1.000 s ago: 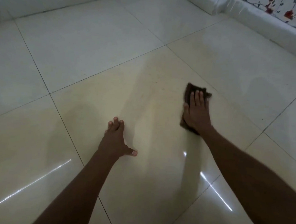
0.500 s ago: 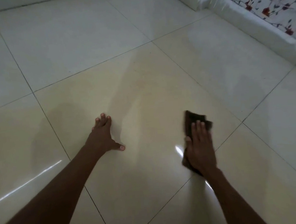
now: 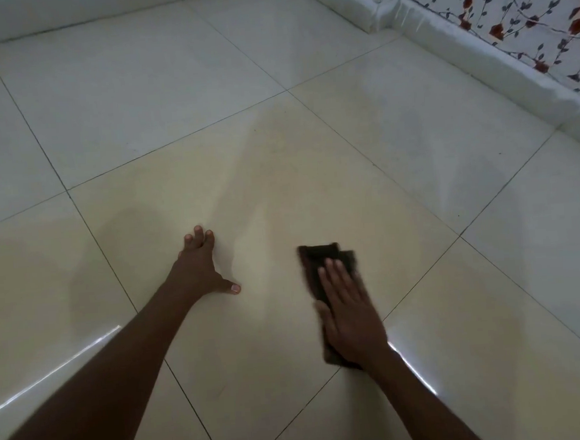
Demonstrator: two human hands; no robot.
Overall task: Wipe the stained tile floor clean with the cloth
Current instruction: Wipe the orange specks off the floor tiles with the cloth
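A dark brown folded cloth (image 3: 320,262) lies flat on the glossy cream tile floor (image 3: 261,173). My right hand (image 3: 350,315) presses palm-down on it, fingers together and stretched forward, so only the cloth's far end and near edge show. My left hand (image 3: 199,269) is braced flat on the same tile to the left, thumb spread out to the right, holding nothing. A faint yellowish, dull patch covers the tile ahead of both hands; single stains are too faint to pick out.
A white skirting (image 3: 476,52) runs along the right under flowered wallpaper (image 3: 524,4). Another white skirting (image 3: 78,14) borders the far side. Dark grout lines (image 3: 86,227) cross the floor, and bright light streaks reflect near both forearms.
My right hand has dragged the cloth back toward me and slightly left across the tile. The left hand has stayed planted. The camera view has shifted.
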